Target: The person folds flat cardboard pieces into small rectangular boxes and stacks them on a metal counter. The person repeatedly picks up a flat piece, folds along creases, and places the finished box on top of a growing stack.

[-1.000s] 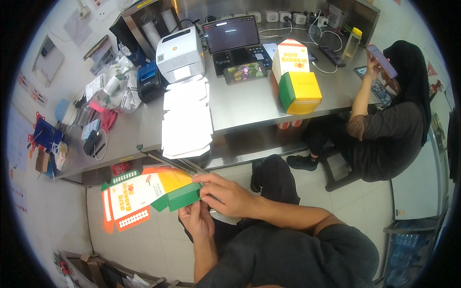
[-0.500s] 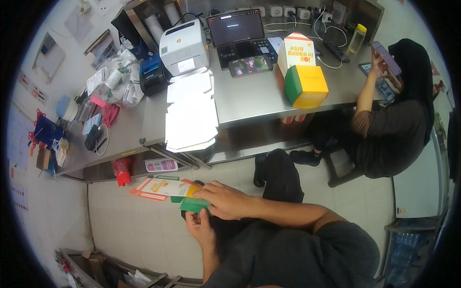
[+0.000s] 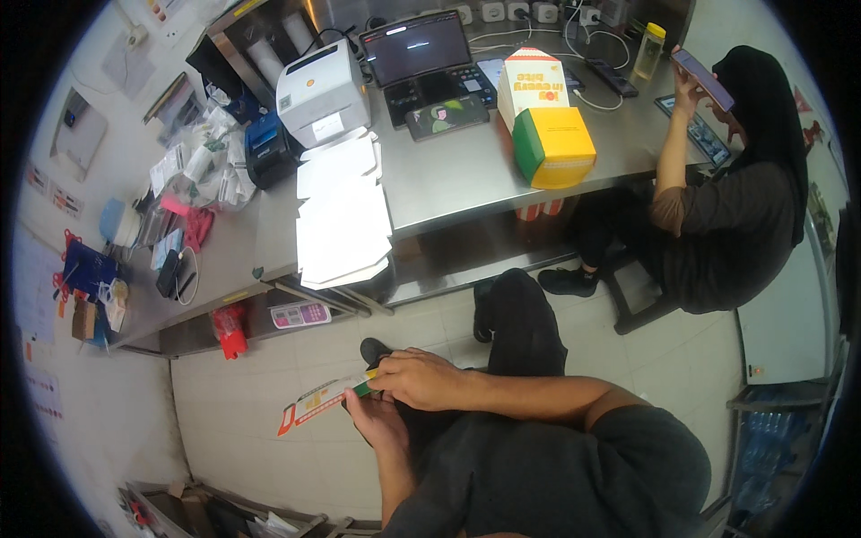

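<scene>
While the person sat low on the tiled floor, both hands were on one flat orange-and-white printed cardboard box blank (image 3: 316, 402), seen nearly edge-on and sticking out to the person's left, above the floor. Right hand (image 3: 421, 378) was closed over the blank's green end, fingers curled on top. Left hand (image 3: 375, 420) sat underneath, touching the same end; couldn't tell how tightly it gripped.

Counts on the L-shaped stainless steel table (image 3: 466, 170):
- 1 stack of white flat cardboard sheets (image 3: 343, 220), overhanging the front edge
- 2 assembled boxes: one green-and-yellow carton (image 3: 554, 148), one tall white-and-orange carton (image 3: 531, 82) just behind it, touching
- 1 white label printer (image 3: 323, 91)
- 1 open laptop (image 3: 421, 58), screen lit

One red bottle (image 3: 230, 330) stood on the shelf under the table.

One second person (image 3: 735, 206) sat at the table's right end, holding up one phone (image 3: 701, 79).
</scene>
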